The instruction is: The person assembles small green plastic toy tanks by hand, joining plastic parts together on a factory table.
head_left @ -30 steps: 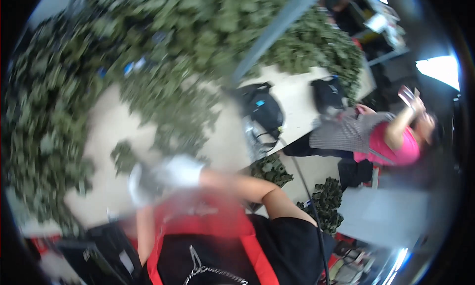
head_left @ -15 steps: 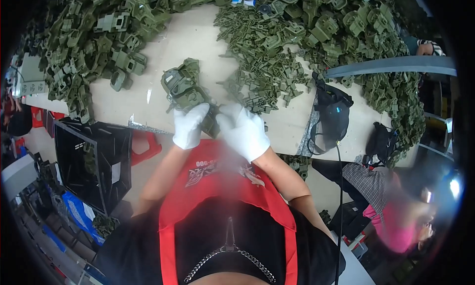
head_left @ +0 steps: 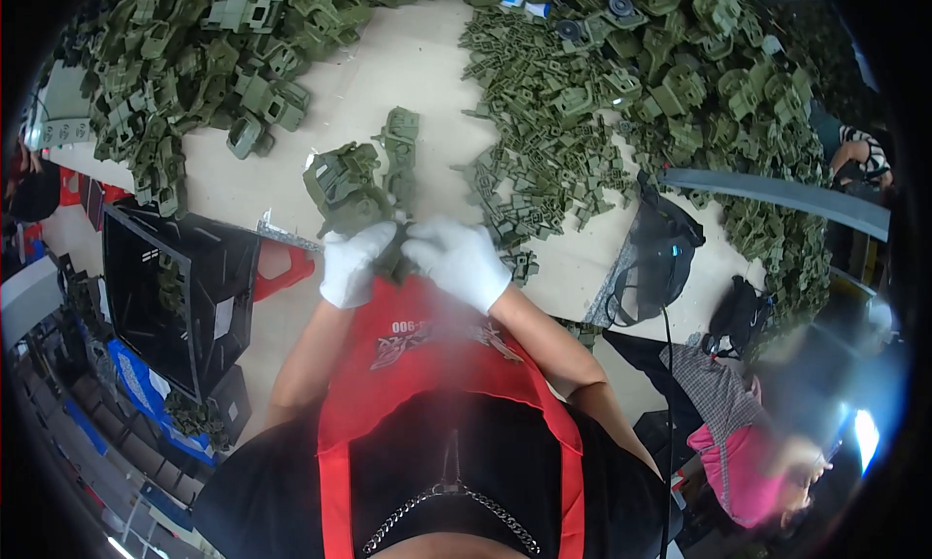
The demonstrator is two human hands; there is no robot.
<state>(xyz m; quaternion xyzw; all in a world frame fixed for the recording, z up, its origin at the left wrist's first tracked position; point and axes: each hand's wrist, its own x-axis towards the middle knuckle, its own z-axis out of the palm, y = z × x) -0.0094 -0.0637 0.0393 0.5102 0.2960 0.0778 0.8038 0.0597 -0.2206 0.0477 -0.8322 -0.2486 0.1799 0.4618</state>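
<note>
Both my hands wear white gloves and work together at the table's near edge. With bent fingers, my left hand (head_left: 355, 266) grips a dark green plastic part (head_left: 392, 262), partly covered by the gloves. Its other side is pinched by my right hand (head_left: 460, 264); what else those fingers hold is hidden. Just beyond the left hand lies a green moulded vehicle-like body (head_left: 346, 185). A longer, narrow green plastic piece (head_left: 400, 151) rests beside it, pointing away from me.
Big green part heaps stand at far left (head_left: 209, 64) and far right (head_left: 718, 64); small green pieces (head_left: 544, 132) spread between. A black bag (head_left: 655, 258) hangs at the table's right edge. Black crate (head_left: 175, 306) at left. A person in pink (head_left: 743, 472) is at lower right.
Both hands have come slightly closer to my body. The vehicle-like body now lies apart from the part in my hands, and the narrow piece shows beside it. The view has shifted a little.
</note>
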